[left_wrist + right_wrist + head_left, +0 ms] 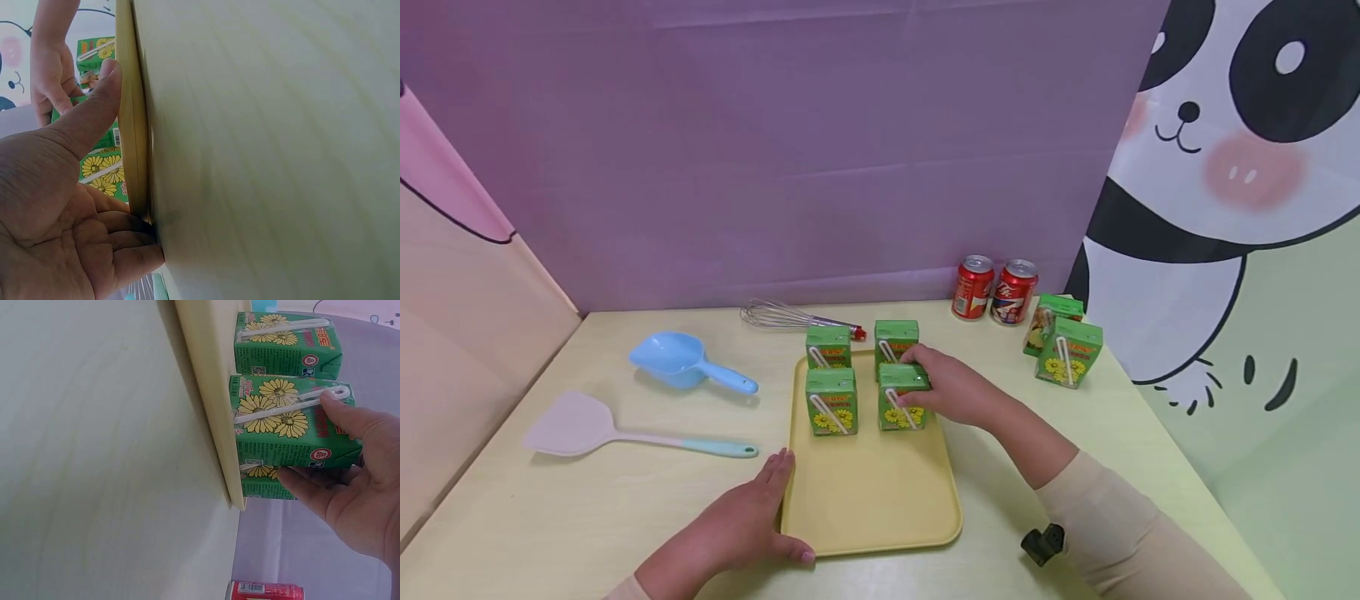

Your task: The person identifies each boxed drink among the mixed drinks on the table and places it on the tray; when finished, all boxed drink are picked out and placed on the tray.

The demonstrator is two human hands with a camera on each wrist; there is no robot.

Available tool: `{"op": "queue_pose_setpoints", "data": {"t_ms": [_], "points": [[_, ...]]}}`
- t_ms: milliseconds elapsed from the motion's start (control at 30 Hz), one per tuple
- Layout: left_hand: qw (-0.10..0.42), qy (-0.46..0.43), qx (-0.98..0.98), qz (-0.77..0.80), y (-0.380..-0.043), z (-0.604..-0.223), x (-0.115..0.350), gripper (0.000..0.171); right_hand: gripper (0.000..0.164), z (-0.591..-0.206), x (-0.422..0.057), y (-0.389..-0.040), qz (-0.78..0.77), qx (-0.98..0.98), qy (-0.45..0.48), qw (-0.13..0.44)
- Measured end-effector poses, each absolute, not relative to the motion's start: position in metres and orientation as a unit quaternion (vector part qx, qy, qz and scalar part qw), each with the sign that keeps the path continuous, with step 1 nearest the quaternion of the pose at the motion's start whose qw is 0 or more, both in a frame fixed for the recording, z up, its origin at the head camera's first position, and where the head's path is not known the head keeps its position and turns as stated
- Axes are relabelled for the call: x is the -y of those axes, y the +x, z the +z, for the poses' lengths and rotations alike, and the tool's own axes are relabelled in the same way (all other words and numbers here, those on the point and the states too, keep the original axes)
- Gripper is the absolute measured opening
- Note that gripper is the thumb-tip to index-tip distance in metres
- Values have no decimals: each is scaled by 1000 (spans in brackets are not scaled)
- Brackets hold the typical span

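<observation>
We have a green drink carton (pixel 902 405) at the far right of the yellow tray (pixel 871 496), toward one o'clock from its middle, and the curled fingers of the right hand (pixel 953 385) are gripping it. Its base looks down on the tray, or very nearly (we cannot be sure it bears its full weight). Three matching cartons (pixel 832 407) stand with it, making two rows of two. The left hand (pixel 741 521), fingers extended and not clasped, steadies the tray at eight o'clock.

As we judge it, four cartons are set out and the held one wants only releasing; two loose cartons (pixel 1070 357), at two o'clock on the worktop (pixel 647 525), may be what is left. Farther out we see red cans (pixel 972 292) at one, a whisk (pixel 782 316) at eleven, a blue scoop (pixel 676 362) at ten and a spatula (pixel 576 427) toward nine.
</observation>
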State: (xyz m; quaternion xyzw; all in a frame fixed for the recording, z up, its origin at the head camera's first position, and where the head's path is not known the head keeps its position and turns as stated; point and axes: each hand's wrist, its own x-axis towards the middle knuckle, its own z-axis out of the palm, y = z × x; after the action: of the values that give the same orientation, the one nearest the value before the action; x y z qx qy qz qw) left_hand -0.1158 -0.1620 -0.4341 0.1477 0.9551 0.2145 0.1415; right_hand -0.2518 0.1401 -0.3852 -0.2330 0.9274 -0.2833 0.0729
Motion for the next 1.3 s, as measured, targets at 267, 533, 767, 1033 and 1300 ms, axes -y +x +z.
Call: {"op": "queue_pose_setpoints", "data": {"t_ms": [267,533,767,1033,1300], "points": [[139,146,-956,215,-116,-431,162,131,65,-376,-156,-252,-292,-927,-229,61],[134,149,-956,213,-116,-431,162,130,65,-343,-197,-250,-324,-927,-189,16],[138,146,-955,217,-115,-431,162,130,78,-325,-250,-251,-295,-947,-120,-43],[142,144,-954,219,-115,-433,162,129,100,-337,-310,-258,-277,-956,-26,-96],[147,140,-954,222,-114,-432,161,129,114,-365,-350,-265,-315,-948,25,-40]]}}
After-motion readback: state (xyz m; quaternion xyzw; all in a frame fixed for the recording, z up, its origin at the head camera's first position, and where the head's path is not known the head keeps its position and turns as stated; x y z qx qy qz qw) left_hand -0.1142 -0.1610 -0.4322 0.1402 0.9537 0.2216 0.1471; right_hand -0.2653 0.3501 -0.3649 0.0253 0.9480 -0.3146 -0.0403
